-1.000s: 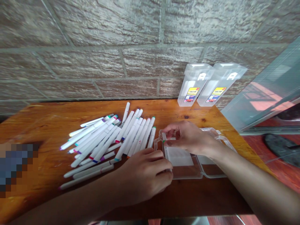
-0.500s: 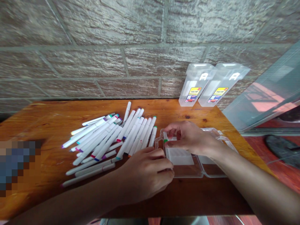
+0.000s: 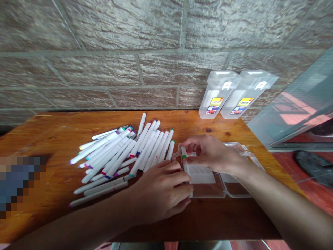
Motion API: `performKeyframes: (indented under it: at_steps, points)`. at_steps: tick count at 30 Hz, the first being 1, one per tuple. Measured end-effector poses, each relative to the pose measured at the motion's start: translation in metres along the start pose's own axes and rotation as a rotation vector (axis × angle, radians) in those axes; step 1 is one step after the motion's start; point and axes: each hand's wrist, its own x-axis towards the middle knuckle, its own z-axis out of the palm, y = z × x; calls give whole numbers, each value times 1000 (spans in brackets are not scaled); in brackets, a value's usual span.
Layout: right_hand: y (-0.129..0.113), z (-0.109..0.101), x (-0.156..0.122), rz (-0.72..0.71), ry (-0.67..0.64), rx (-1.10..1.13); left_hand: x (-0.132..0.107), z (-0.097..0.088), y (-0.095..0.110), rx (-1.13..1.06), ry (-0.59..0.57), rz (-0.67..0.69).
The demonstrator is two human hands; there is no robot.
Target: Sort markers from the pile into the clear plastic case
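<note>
An open clear plastic marker case (image 3: 205, 191) lies flat on the wooden table, its lid hinged out to the right. My left hand (image 3: 168, 191) is closed at the case's left edge, fingers curled against it; the fingertips are partly hidden. My right hand (image 3: 208, 152) reaches over the case from the right, with thumb and fingers pinching a white marker (image 3: 183, 151) with a green band at the case's left side. To the left of the case is a loose pile of white markers (image 3: 114, 152) with caps in many colours, some of it behind my left hand.
Two upright translucent marker cases (image 3: 213, 93) with yellow and blue labels stand at the back right, against the brick wall (image 3: 111, 69). A pixelated patch (image 3: 18, 187) covers the table's left side. A dark shoe (image 3: 312, 168) is on the red floor at right.
My left hand's fingers have spread and shifted slightly at the case edge. The right hand and the marker stay in nearly the same place.
</note>
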Motion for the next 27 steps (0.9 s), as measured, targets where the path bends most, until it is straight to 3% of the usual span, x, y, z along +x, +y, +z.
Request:
performKeyframes:
  at_steps: [27]
  points:
    - [4, 0, 0, 19, 5, 9, 3, -3, 0, 14, -49, -1]
